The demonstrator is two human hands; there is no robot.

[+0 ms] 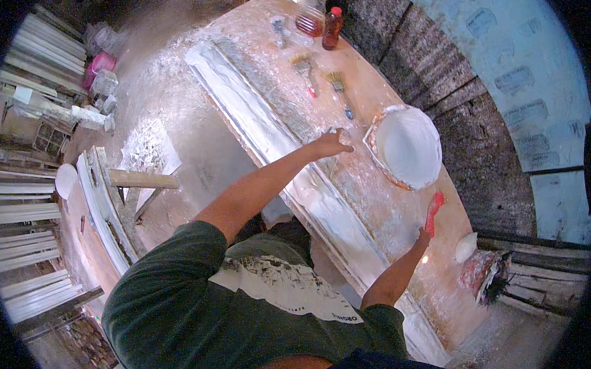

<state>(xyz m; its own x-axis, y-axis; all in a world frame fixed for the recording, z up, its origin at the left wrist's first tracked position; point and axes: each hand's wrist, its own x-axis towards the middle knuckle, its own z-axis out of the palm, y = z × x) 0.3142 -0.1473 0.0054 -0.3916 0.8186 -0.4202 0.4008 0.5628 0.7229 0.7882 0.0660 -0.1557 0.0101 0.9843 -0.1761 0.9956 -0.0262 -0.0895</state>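
Observation:
My left hand point(333, 144) is over the bench's middle, fingers curled; a pale bit shows at the fingertips, too small to name. Farther right, my right hand point(426, 234) is closed at the near end of a long red thing point(434, 211), whose kind I cannot make out. Between and beyond my hands stands a round basin point(373, 145) with a white-crusted rim and white contents. Under my left forearm, along the bench's near edge, runs a long white-coated strip point(259, 113). Past my left hand lie two brushes, one with a blue-tipped handle point(337, 87), the other with a red-tipped one point(302, 68).
A red-capped bottle point(332, 28) and a clear jug point(309, 20) of reddish liquid stand at the bench's far end. A white bowl point(466, 247) and a reddish container point(478, 269) sit at right. Behind me at left, a wooden beam point(143, 179) juts out beside another long white strip point(104, 209).

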